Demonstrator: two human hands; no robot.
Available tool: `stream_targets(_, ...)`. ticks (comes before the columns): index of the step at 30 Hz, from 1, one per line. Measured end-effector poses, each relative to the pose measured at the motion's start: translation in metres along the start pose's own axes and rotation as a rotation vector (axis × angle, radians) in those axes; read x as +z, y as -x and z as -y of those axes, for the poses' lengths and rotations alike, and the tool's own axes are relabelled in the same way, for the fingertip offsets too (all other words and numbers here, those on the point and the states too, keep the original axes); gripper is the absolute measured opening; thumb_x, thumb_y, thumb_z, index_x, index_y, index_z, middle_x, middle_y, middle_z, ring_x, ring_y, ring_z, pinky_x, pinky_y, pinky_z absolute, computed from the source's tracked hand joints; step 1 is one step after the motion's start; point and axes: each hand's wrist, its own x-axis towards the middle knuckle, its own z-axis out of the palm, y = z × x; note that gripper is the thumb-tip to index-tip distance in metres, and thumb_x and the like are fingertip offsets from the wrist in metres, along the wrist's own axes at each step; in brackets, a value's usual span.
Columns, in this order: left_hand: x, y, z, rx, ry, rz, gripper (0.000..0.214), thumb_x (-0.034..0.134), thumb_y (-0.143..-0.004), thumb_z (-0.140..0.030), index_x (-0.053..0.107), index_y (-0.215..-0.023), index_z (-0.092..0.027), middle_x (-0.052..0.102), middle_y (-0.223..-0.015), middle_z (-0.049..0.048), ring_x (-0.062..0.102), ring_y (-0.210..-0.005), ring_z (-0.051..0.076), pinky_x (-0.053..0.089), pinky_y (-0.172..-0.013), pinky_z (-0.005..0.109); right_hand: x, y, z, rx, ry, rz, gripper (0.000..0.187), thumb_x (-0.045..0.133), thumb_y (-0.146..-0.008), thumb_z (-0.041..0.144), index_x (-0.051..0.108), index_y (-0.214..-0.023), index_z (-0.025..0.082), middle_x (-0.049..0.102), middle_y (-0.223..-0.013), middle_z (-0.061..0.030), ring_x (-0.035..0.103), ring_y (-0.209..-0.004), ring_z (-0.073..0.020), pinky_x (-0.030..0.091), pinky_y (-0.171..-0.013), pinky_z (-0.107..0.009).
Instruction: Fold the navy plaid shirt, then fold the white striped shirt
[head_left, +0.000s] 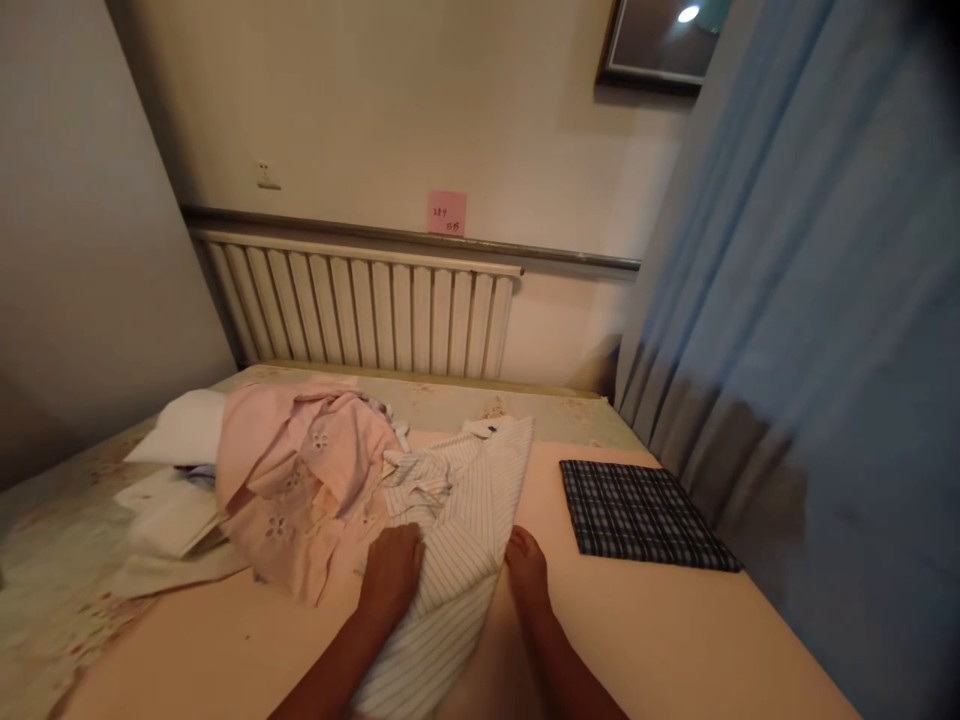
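A white striped shirt (469, 540) lies partly folded and rumpled across the middle of the bed, its near end running down toward me. My left hand (394, 565) is closed on the shirt's left side, fingers curled into the cloth. At the right edge of the same shirt, my right hand (527, 562) pinches the fabric with bent fingers. Left of the shirt sits a loose heap with a pink garment (289, 480) bearing flower-shaped cutouts. A dark plaid cloth (641, 512), folded into a flat rectangle, lies to the right of my right hand.
White cloths (176, 510) stick out from the heap's left side. Under everything is a pale pink sheet (645, 640) on a floral mattress (56, 570). A radiator (360, 310) stands against the far wall, and a blue curtain (750, 300) hangs along the right side.
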Motion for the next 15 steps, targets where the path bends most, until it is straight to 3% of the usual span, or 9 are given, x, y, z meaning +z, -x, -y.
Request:
stream_targets(3, -0.002, 0.015, -0.003, -0.015, 0.056, 0.126, 0.03, 0.043, -0.089, -0.03, 0.057, -0.112, -0.018, 0.065, -0.112, 0.0088, 0.058, -0.105, 0.02, 0.04, -0.089, 0.029, -0.005, 0.013, -0.006, 0.004, -0.029, -0.011, 0.045, 0.062, -0.065, 0.038, 0.067, -0.104, 0.016, 0.071, -0.104, -0.009, 0.064, -0.101, -0.024, 0.049, -0.087, -0.031)
stream_targets(6, -0.008, 0.026, -0.003, -0.043, 0.06, 0.166, 0.025, 0.048, -0.085, -0.029, 0.059, -0.105, -0.019, 0.069, -0.102, 0.0068, 0.062, -0.097, 0.02, 0.042, -0.08, 0.028, -0.012, 0.025, -0.013, 0.044, -0.064, -0.045, 0.047, 0.066, -0.063, 0.039, 0.065, -0.104, 0.015, 0.07, -0.107, -0.0099, 0.063, -0.104, -0.0245, 0.048, -0.092, -0.032)
stream_targets(9, -0.017, 0.039, -0.009, -0.052, 0.039, 0.163, 0.027, 0.05, -0.082, -0.029, 0.057, -0.107, -0.02, 0.068, -0.107, 0.0083, 0.061, -0.101, 0.022, 0.041, -0.08, 0.03, -0.018, 0.036, -0.015, 0.062, -0.081, -0.039, 0.048, 0.069, -0.063, 0.042, 0.064, -0.102, 0.015, 0.07, -0.104, -0.0103, 0.064, -0.102, -0.0245, 0.049, -0.091, -0.033)
stream_targets(15, -0.023, 0.077, -0.057, 0.118, 0.022, 0.151, 0.019, 0.042, -0.087, -0.023, 0.059, -0.096, -0.022, 0.067, -0.099, 0.0056, 0.06, -0.097, 0.021, 0.04, -0.081, 0.031, -0.025, 0.061, 0.005, 0.217, -0.238, 0.086, 0.053, 0.068, -0.065, 0.062, 0.061, -0.086, 0.014, 0.068, -0.079, -0.0075, 0.068, -0.081, -0.0224, 0.054, -0.082, -0.033)
